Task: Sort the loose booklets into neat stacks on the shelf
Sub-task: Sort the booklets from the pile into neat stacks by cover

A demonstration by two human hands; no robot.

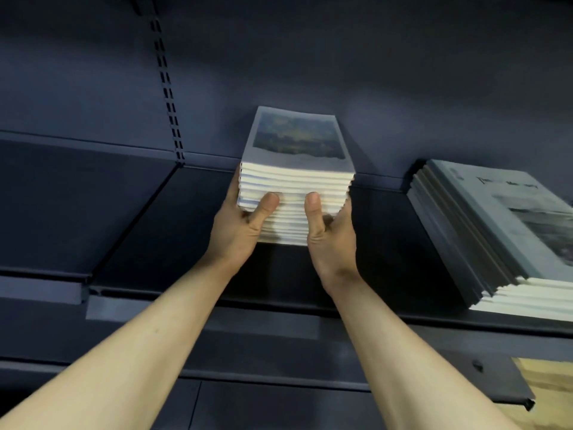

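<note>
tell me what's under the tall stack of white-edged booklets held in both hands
The dark metal shelf lies under the tall stack of white-edged booklets. The left hand and right hand grip its sides; whether fingers reach beneath is hidden.

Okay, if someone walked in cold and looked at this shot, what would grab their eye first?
Most likely the tall stack of booklets mid-shelf, pale page edges bright against the dark shelf. The left hand and right hand clasp it from either side, thumbs pressed on its front face. Next, at the right edge, a second stack of larger grey booklets lies on the same shelf, slightly fanned.
</note>
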